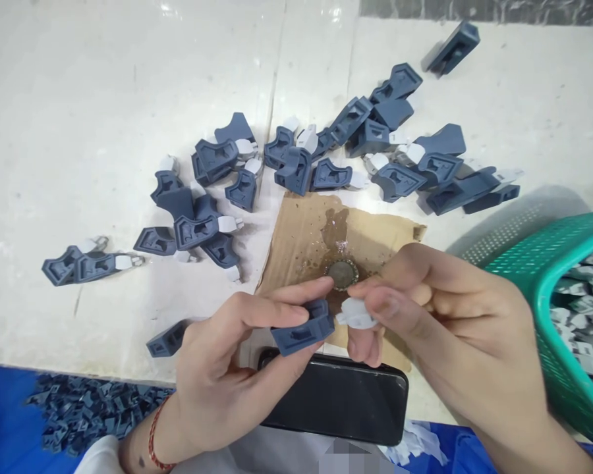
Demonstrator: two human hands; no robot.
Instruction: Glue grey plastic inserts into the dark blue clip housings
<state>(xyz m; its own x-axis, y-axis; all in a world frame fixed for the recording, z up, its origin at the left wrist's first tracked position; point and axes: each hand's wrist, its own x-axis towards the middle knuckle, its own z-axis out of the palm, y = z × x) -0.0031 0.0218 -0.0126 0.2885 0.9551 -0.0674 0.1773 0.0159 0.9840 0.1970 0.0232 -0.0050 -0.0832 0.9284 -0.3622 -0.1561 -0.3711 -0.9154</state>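
My left hand (247,362) grips a dark blue plastic part (304,334) between thumb and fingers, low in the middle of the view. Just right of it, my right hand (439,322) pinches a small light grey piece (358,314), whose narrow end points at the blue part. A small gap separates the two pieces. Behind the fingers, a round metal cap (342,274) lies on a stained cardboard sheet (296,237). Beneath both hands is a black phone (346,398).
Blue parts, many joined to grey pieces (196,230), are scattered across the white table (103,99). At right stands a green basket (534,283) of grey pieces. Loose blue parts (89,408) fill the lower left, and a single blue part (167,338) lies beside my left hand.
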